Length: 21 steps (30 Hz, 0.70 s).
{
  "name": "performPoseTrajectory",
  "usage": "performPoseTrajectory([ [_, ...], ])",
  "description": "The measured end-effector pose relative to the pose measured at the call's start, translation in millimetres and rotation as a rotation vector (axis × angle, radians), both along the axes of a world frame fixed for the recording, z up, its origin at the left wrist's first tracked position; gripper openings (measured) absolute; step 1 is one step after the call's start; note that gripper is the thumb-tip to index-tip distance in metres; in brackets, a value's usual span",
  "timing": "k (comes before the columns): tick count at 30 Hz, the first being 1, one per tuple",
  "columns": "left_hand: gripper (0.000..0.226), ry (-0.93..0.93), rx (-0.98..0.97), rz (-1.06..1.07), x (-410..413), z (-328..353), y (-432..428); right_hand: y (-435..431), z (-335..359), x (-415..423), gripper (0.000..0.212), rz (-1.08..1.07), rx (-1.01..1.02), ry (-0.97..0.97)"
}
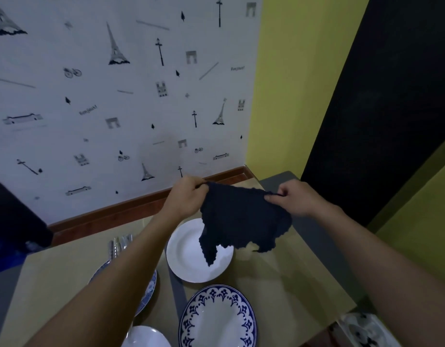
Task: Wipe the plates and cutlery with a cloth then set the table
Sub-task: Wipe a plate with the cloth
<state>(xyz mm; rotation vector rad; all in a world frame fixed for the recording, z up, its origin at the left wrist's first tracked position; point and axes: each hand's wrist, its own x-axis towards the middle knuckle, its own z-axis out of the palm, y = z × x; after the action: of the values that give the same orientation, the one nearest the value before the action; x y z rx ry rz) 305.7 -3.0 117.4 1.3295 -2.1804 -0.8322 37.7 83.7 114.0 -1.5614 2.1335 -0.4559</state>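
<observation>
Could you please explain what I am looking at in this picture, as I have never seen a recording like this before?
There is no machine here. A person wears one camera on the head, looking forward and down, so you see their own two arms. The left hand and the right hand each pinch a top corner of a dark cloth, holding it spread out above the table. On the table lie a plain white plate, a blue-patterned plate nearer the person, and some cutlery further left.
</observation>
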Motion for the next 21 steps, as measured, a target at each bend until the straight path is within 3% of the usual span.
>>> performPoseTrajectory([
  [5,0.022,0.199,0.413,0.059,-21,-5,21,-5,-6,28,0.041,-0.287,-0.092,-0.475],
  [9,0.019,0.389,0.673,0.057,-42,-6,46,-6,-2,59,0.025,-0.208,-0.076,-0.695],
  [18,0.024,0.448,0.775,0.052,-48,-11,46,8,14,61,0.012,0.204,0.080,-0.623],
  [21,0.024,0.489,0.820,0.044,-48,-7,46,5,9,57,0.017,0.265,0.002,-0.397],
])
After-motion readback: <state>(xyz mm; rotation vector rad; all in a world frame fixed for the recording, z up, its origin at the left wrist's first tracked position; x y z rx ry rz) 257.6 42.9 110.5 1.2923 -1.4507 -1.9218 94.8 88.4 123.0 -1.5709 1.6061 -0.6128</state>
